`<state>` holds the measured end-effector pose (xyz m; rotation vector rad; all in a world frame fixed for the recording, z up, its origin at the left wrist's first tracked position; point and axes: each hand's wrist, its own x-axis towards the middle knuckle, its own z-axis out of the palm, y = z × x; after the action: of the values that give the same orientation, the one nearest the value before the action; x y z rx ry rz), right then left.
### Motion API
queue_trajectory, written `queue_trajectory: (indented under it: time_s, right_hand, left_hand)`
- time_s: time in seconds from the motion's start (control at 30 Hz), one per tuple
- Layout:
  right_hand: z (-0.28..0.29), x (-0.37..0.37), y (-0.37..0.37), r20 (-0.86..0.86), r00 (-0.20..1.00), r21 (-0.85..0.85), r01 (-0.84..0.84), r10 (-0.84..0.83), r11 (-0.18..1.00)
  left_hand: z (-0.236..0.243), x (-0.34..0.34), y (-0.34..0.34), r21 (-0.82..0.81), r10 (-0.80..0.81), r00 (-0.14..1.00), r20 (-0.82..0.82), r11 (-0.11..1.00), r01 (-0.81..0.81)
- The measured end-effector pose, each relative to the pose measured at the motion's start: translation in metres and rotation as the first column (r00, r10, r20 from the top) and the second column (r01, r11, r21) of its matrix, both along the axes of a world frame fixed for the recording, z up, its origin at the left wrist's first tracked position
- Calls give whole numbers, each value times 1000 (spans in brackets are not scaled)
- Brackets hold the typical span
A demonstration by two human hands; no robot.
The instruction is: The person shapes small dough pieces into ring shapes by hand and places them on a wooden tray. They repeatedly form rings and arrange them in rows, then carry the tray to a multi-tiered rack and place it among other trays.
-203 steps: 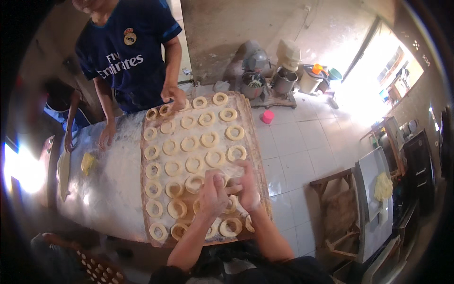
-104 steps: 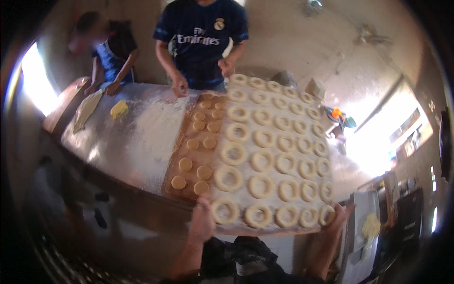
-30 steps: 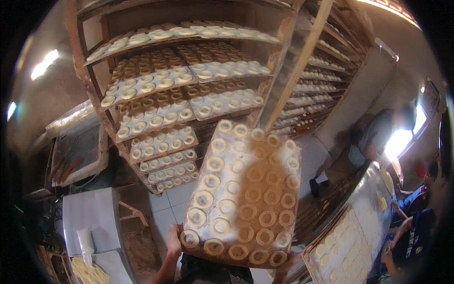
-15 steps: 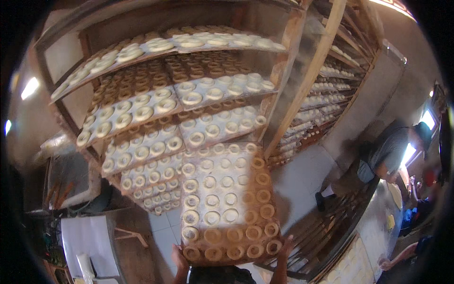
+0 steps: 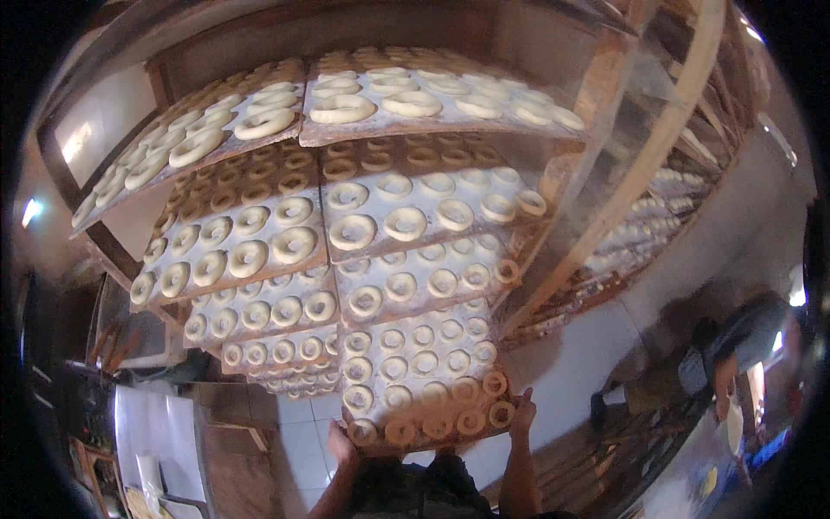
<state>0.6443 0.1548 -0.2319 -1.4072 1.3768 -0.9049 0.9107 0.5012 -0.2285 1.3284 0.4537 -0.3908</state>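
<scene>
1. Board [image 5: 377, 384], wooden and floured, carries rows of pale dough rings [image 5: 387, 397]; the near rows lie in shadow, the farther ones in light.
2. Position of board: before the person's body, far end at the right-hand bay of a wooden rack [image 5: 599, 108], just below the front edge of another loaded board (contact with any support cannot be told).
3. Left hand [image 5: 342, 444] is closed around the near left corner; the fingers beneath are hidden.
4. Right hand [image 5: 523, 412] is clasped on the near right corner, thumb raised along the side edge (underside likewise out of sight).
5. Upper boards [image 5: 432, 133] stand side by side on the rack, each bearing similar rings; further pairs show on the levels below.
6. Pale timber [image 5: 644, 169] slants beside the rack's right post, with a second rack of dough pieces beyond.
7. Surroundings: white tiled floor [image 5: 298, 443], a white-topped table [image 5: 160, 428] at lower left, and a dark-clothed co-worker [image 5: 752, 333] at right (partly blurred).
</scene>
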Motion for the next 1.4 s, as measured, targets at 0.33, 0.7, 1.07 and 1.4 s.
queue_trajectory:
  time_s: [0.33,0.7,1.07,1.4]
  right_hand:
    - [42,47,-77,332,917,162,-289,223,944]
    - [-20,40,-111,248,952,293,-253,182,922]
    - [-30,23,-126,489,832,117,-359,261,926]
    - [4,14,-92,-10,956,40,-291,292,956]
  left_hand:
    - [-20,-7,-72,454,-111,982,152,890,30]
    - [28,-14,-90,647,-132,981,141,762,10]
    - [-52,-17,-74,-142,-251,961,118,953,266]
    - [-41,-33,6,-681,-659,733,172,458,572]
